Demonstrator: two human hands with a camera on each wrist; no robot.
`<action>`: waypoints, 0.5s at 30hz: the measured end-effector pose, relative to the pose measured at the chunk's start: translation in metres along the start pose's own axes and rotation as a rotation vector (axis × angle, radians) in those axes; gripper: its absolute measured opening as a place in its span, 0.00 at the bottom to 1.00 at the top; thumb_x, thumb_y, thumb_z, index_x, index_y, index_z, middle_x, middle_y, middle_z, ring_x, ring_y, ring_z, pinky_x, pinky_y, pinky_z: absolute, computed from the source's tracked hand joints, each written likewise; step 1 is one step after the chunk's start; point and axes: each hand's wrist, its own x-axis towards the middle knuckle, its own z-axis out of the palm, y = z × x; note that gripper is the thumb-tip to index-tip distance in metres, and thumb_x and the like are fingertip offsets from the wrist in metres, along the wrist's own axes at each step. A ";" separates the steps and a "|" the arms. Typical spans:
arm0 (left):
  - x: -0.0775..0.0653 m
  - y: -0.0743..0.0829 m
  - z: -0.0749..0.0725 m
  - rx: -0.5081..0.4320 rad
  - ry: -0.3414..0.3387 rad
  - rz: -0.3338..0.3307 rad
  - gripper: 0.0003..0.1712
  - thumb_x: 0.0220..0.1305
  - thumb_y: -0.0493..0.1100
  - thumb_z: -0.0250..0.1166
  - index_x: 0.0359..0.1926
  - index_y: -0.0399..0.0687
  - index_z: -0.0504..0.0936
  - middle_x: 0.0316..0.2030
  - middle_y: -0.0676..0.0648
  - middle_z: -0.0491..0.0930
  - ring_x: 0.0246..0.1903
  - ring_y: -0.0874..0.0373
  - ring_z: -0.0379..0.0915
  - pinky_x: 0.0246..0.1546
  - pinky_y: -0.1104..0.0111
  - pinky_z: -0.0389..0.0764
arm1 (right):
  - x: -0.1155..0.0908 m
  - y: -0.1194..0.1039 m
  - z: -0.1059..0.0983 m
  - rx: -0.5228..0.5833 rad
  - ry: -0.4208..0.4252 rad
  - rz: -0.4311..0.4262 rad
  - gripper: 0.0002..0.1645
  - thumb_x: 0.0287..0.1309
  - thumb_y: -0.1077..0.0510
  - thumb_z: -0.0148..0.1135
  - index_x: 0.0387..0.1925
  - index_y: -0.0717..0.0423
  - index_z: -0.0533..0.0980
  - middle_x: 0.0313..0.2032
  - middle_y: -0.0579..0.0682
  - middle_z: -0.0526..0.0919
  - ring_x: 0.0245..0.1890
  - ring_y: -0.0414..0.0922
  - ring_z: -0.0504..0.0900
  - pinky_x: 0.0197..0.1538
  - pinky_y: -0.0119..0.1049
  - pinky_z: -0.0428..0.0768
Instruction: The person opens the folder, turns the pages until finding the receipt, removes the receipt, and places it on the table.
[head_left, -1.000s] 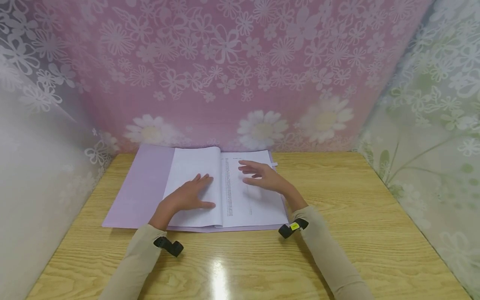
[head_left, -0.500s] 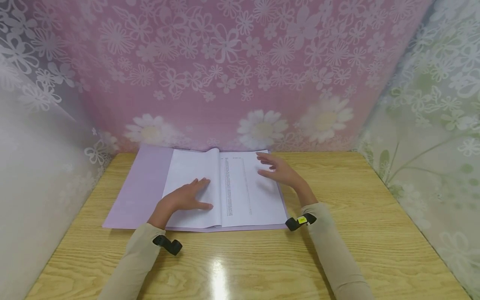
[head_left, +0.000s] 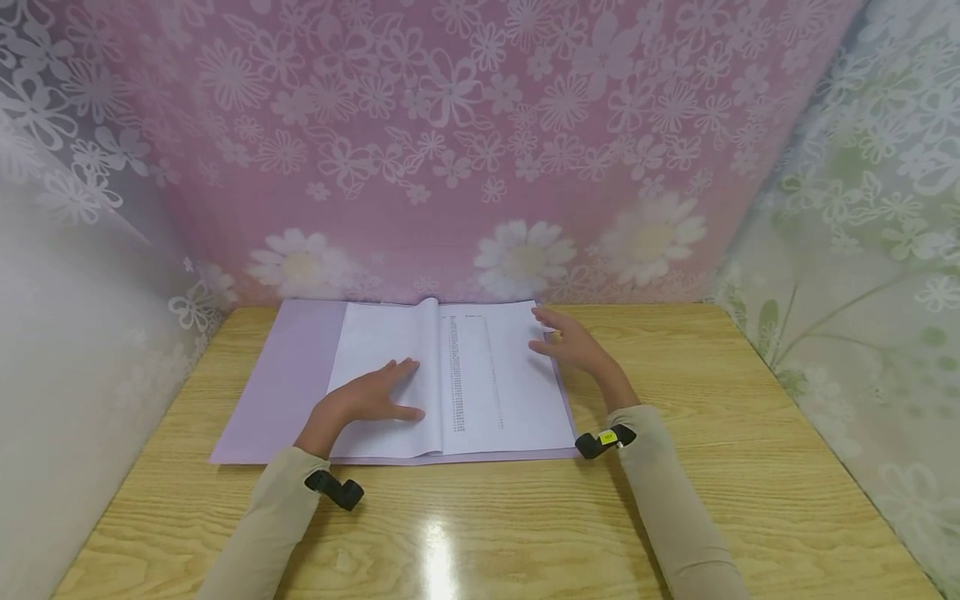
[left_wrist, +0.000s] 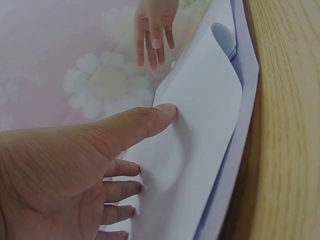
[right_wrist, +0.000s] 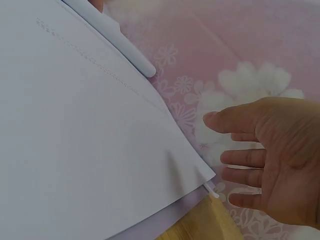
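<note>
A lilac folder (head_left: 281, 375) lies open on the table, its left cover flat. The turned left sheets (head_left: 378, 333) curl up in a rounded fold near the middle. A white right page (head_left: 517, 400) carries columns of small print. My left hand (head_left: 367, 396) rests on the left sheets with fingers and thumb spread; its thumb (left_wrist: 145, 125) lies on the paper in the left wrist view. Beside the far right corner of the right page hovers my right hand (head_left: 573, 342). Its fingers are loosely extended with nothing between them, apart from the paper in the right wrist view.
A small white tab (right_wrist: 212, 190) sticks out at the page corner. The wooden table (head_left: 750, 467) stretches right and in front of the folder. A pink flowered backdrop (head_left: 450, 167) stands right behind it, with pale patterned sides (head_left: 862, 333) at left and right.
My right hand has moved right from above the printed page to its far right edge. My left hand has shifted slightly left. The folder's left cover has settled lower.
</note>
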 end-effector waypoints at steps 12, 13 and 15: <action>0.001 0.000 0.001 0.015 -0.002 0.003 0.58 0.62 0.65 0.70 0.81 0.46 0.52 0.80 0.38 0.49 0.80 0.38 0.41 0.77 0.43 0.54 | 0.004 0.012 0.005 -0.132 -0.038 0.108 0.47 0.68 0.52 0.66 0.78 0.63 0.55 0.78 0.64 0.57 0.79 0.63 0.53 0.79 0.59 0.55; 0.001 0.000 0.001 0.016 -0.002 0.003 0.58 0.62 0.65 0.70 0.81 0.46 0.51 0.80 0.38 0.49 0.80 0.38 0.41 0.77 0.44 0.54 | 0.005 0.014 0.005 -0.140 -0.042 0.107 0.47 0.68 0.52 0.65 0.78 0.64 0.54 0.78 0.64 0.57 0.79 0.62 0.53 0.79 0.58 0.55; 0.001 0.000 0.001 0.019 0.000 0.005 0.58 0.62 0.65 0.70 0.81 0.45 0.51 0.80 0.38 0.50 0.80 0.38 0.41 0.77 0.43 0.54 | 0.006 0.017 0.006 -0.139 -0.043 0.110 0.47 0.68 0.51 0.66 0.78 0.63 0.54 0.78 0.64 0.56 0.79 0.62 0.53 0.79 0.58 0.55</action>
